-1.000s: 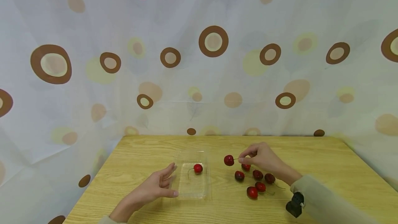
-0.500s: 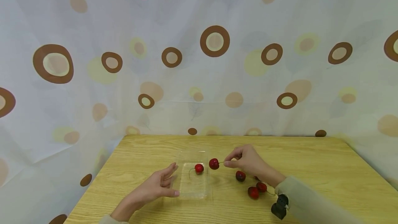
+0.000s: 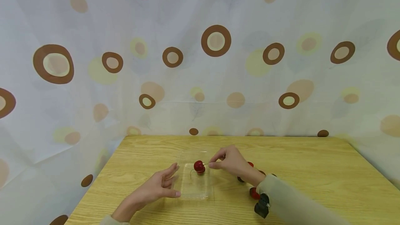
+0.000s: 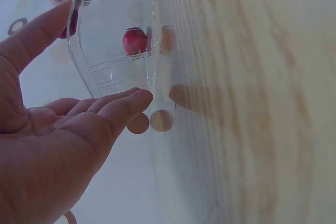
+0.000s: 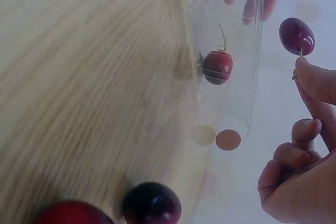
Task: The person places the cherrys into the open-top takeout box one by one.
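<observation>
Between thumb and forefinger, my right hand [image 3: 229,161] pinches the stem of a dark red cherry [image 5: 297,36]. In the right wrist view this cherry hangs above the rim of a clear plastic box [image 3: 192,192]. Another cherry [image 5: 217,67], with its stem on, lies inside the box; in the head view the held one partly covers it. My left hand [image 3: 156,187] is at the box's left side, fingers extended and thumb apart. The left wrist view shows its thumb at the rim [image 4: 73,30] and its fingers along the wall; whether they press it, I cannot tell.
Several loose cherries lie on the wooden table [image 3: 150,148] right of the box, partly hidden under my right forearm, among them a red one [image 3: 254,193] and a dark one [image 5: 152,204]. A patterned curtain [image 3: 175,89] hangs behind the table.
My right hand has moved left with the held cherry, from above the loose cherries to over the box. The left hand and the box have stayed put.
</observation>
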A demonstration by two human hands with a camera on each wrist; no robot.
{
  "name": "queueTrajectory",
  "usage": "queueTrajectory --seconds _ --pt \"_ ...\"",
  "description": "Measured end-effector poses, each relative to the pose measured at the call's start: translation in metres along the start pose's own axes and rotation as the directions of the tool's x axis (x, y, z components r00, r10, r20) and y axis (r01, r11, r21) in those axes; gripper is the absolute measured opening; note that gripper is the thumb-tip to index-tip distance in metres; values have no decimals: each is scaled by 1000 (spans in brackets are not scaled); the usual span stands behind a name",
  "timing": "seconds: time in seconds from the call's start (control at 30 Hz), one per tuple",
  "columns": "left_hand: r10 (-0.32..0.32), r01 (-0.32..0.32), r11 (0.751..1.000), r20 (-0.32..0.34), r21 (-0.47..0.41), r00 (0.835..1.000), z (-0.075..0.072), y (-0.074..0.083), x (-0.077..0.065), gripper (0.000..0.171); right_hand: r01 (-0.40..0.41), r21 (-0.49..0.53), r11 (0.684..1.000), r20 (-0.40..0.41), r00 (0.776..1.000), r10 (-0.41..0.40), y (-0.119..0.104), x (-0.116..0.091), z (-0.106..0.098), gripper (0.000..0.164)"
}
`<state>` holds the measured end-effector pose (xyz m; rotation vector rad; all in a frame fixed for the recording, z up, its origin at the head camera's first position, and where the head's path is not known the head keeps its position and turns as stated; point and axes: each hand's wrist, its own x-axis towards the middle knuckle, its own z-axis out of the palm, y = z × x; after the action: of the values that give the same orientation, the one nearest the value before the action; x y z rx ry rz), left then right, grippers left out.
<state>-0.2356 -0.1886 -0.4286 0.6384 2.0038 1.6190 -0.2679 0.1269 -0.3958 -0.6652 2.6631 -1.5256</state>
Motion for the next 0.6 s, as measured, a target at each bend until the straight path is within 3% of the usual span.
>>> queueTrajectory --seconds 0.6 --pt "-15 15 1000 -5 5 1000 1 4 -1 99 -23 -75 997 -18 1000 22 -2 13 27 7"
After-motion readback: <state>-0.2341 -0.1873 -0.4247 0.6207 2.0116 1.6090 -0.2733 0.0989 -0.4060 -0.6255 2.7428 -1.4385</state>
